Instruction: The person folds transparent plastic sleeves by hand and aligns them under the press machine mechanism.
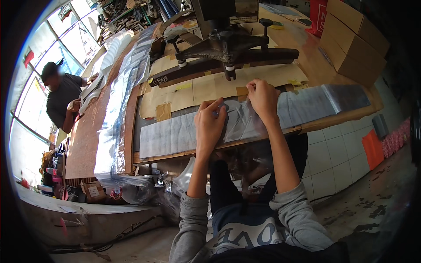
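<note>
In the head view, two stacked cardboard cartons [353,44] stand at the upper right beside a red bag [319,15]; their contents cannot be seen. Crumpled, glossy clear film [239,120] lies at centre, between the person's hands, over a long flat strip [169,136] of cloudy grey, streaked sheeting along the wooden table's [318,127] near edge. The right hand [263,100] has its fingers pinched on the film. The left hand's [209,122] fingers are curled, thumb near index; whether they grip the film, one cannot tell.
</note>
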{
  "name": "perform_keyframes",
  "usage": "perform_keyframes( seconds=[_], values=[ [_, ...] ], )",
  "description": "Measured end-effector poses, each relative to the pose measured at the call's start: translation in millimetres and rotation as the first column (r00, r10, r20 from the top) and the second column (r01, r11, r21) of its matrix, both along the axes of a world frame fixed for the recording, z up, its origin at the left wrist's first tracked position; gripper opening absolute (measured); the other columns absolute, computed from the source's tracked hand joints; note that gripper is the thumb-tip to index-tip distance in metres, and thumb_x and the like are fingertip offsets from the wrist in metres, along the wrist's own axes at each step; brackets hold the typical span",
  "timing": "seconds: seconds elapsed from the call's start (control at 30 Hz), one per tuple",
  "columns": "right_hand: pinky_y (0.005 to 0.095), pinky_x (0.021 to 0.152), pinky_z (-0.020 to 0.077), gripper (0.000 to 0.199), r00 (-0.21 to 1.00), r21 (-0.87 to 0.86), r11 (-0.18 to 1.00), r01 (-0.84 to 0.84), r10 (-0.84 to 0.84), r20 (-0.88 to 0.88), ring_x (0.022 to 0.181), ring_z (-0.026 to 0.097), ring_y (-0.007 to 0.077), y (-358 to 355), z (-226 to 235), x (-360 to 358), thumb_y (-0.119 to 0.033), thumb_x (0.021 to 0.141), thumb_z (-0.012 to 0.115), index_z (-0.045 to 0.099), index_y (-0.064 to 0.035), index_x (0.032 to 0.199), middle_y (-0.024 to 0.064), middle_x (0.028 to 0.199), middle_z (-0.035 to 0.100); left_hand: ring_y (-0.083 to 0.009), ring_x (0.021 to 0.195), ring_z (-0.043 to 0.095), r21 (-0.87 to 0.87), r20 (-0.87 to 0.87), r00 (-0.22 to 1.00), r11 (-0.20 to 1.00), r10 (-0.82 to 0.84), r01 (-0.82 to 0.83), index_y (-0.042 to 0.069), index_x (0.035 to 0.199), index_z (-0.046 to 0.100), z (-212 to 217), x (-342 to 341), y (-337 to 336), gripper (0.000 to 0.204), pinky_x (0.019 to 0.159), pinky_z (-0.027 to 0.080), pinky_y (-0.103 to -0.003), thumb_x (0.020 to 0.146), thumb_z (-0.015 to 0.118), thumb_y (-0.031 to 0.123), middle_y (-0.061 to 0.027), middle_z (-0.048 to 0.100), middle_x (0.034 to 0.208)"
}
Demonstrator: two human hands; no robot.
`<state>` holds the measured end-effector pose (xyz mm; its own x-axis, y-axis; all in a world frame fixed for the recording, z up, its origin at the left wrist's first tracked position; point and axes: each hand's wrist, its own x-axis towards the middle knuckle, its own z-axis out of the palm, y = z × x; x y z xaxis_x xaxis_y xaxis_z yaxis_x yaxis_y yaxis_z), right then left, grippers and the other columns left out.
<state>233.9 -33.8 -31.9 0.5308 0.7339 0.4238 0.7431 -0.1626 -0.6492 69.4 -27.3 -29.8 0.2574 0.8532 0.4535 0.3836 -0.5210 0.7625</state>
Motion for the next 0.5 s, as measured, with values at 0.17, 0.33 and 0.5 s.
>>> perform_keyframes(
  seconds=[0.17, 0.33, 0.5],
  values=[
    [0.0445, 0.076, 0.0336, 0.012, 0.994, 0.005, 1.000, 0.006, -0.006, 0.107, 0.071, 0.062, 0.0289, 12, -4, -1, -0.017, 0.081, 0.059, 0.065, -0.0071, 0.076, 0.0103, 0.070, 0.065, -0.0287, 0.076, 0.061, 0.123, -0.113, 0.993, 0.992, 0.027, -0.013, 0.000, 0.104, 0.065, 0, -1, 13, 0.027, 0.070, 0.047, -0.035, 0.079, 0.061, 0.010, -0.0170, 0.062, 0.089],
    [0.0452, 0.076, 0.0322, 0.014, 0.989, 0.008, 0.999, 0.046, -0.047, 0.143, 0.070, 0.062, 0.0303, 17, -13, 2, -0.016, 0.081, 0.057, 0.063, -0.0060, 0.074, 0.0114, 0.069, 0.064, -0.0302, 0.083, 0.061, 0.124, -0.157, 0.988, 0.992, 0.014, 0.005, 0.000, 0.104, 0.065, -1, 2, 20, 0.027, 0.075, 0.046, -0.036, 0.080, 0.060, 0.011, -0.0169, 0.063, 0.093],
    [0.0453, 0.075, 0.0324, 0.014, 0.994, 0.029, 0.999, 0.017, -0.020, 0.106, 0.071, 0.062, 0.0315, 21, -15, 3, -0.016, 0.082, 0.057, 0.062, -0.0058, 0.074, 0.0123, 0.070, 0.064, -0.0303, 0.089, 0.062, 0.103, -0.173, 0.985, 0.995, 0.018, 0.000, 0.002, 0.105, 0.065, -6, 1, 23, 0.028, 0.080, 0.046, -0.035, 0.081, 0.060, 0.015, -0.0163, 0.064, 0.097]
  ],
)
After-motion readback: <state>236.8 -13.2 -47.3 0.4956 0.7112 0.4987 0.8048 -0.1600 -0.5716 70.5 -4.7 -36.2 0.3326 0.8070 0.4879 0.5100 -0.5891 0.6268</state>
